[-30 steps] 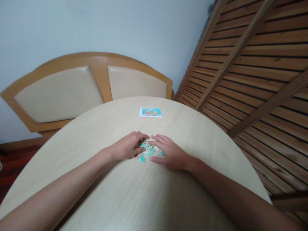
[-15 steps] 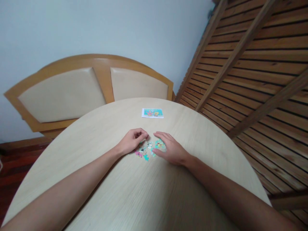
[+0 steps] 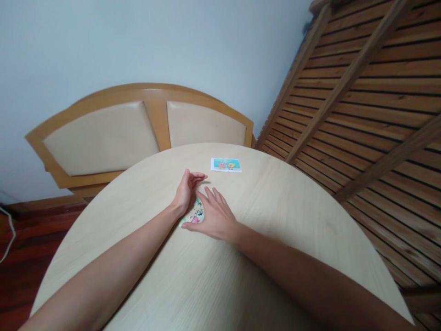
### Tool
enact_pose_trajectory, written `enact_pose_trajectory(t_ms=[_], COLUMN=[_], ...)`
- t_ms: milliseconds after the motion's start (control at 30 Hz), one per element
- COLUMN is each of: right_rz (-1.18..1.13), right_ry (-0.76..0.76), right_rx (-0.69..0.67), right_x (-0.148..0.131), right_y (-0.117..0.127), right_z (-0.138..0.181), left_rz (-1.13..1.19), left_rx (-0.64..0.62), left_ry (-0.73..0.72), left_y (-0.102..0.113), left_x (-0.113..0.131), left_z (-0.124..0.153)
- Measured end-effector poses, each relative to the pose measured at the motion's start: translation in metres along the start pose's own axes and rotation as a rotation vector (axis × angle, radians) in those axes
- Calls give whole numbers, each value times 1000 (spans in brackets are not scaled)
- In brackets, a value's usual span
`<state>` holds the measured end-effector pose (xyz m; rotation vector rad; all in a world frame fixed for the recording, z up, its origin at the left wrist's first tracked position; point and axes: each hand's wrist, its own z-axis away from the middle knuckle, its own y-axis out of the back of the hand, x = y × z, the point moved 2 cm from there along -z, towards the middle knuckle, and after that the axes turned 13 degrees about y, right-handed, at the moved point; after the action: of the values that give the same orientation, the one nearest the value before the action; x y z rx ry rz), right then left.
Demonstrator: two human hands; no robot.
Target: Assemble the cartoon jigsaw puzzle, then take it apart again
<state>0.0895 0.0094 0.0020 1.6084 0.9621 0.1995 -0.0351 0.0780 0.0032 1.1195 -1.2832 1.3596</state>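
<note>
A small heap of jigsaw puzzle pieces [image 3: 195,214], mostly teal, pink and white, lies on the pale round table [image 3: 268,193]. My left hand [image 3: 186,193] stands on its edge along the heap's left side, fingers stretched out and thumb up. Across from it, my right hand [image 3: 215,214] curves around the heap's right side, its thumb low and its fingers spread. Neither hand grips a piece that I can see. Part of the heap is hidden behind the right hand. Beyond the hands lies a picture card [image 3: 226,165] with a pink and a yellow cartoon figure.
A wooden bench back [image 3: 155,115] with cream padded panels stands behind the table against a pale wall [image 3: 172,41]. Slatted wood [image 3: 372,105] rises along the right side. Dark red flooring [image 3: 27,257] and a white cable [image 3: 11,234] show at the left.
My right hand has moved left around the pieces, which are now gathered closer together. My left hand has turned from curled fingers to an upright, outstretched pose. The view has shifted slightly.
</note>
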Motion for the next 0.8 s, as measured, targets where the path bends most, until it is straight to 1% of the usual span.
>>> enact_pose_trajectory(t_ms=[33, 100, 200, 300, 400, 500, 633, 700, 800], right_rz=[4, 19, 40, 50, 37, -131, -267, -347, -469], right_ry=[5, 6, 35, 45, 38, 78, 107, 81, -12], right_rx=[-4, -4, 26, 61, 81, 111, 140, 188, 296], right_x=[-2, -6, -11, -14, -14, -11, 1, 10, 31], right_y=[-3, -9, -20, -31, -39, -45, -47, -46, -39], right_z=[-9, -26, -51, -78, -107, -134, -159, -165, -164], left_rz=[-73, -131, -241, -364, -431, -483, -585, -645, -764], left_rx=[56, 122, 242, 383, 485, 507, 457, 432, 371], left_ry=[-10, -12, -33, -74, -90, -111, -149, -163, -198], left_y=[7, 26, 62, 97, 118, 123, 116, 111, 102], left_x=[2, 5, 12, 19, 20, 17, 13, 14, 15], left_z=[-6, -20, -37, -44, -46, -47, -46, -45, -39])
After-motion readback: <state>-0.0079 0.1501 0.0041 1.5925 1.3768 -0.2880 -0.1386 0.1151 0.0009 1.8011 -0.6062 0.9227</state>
